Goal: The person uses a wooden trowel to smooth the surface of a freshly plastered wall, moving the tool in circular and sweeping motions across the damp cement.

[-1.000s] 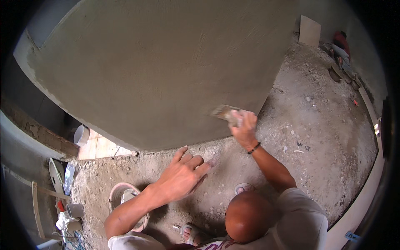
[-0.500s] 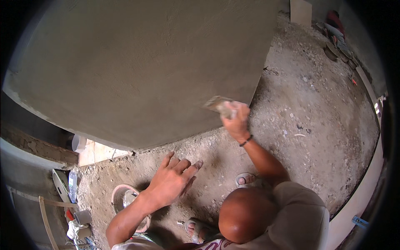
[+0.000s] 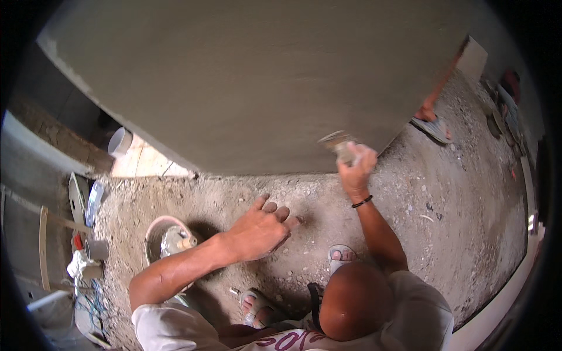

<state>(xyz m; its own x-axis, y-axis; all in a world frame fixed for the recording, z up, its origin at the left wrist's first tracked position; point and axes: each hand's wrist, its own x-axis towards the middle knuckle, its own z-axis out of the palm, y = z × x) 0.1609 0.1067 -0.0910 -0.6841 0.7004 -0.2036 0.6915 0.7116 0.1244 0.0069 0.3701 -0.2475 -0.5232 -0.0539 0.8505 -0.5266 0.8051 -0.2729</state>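
Note:
My right hand [image 3: 357, 167] is closed round what looks like a wide flat brush [image 3: 336, 139], blurred by motion. The brush lies against the grey plastered wall [image 3: 246, 88], low down and close to the wall's right edge. My left hand [image 3: 260, 231] hangs over the gritty ground with nothing in it, its fingers apart and partly bent. Below and left of that hand stands a round bucket [image 3: 153, 234] holding a pale object with a tan knob; my left forearm hides part of it.
Another person's sandalled foot [image 3: 432, 127] shows beside the wall's right edge. Farther right, a second person [image 3: 510, 88] is near several dark basins. At left are a white container [image 3: 120, 142] on pale tiles, a clear bottle [image 3: 95, 202] and a grey cup [image 3: 96, 250].
My right hand and the brush have moved right along the wall. The view has shifted, and another person's leg and foot now show past the wall's right edge. My left hand stays free.

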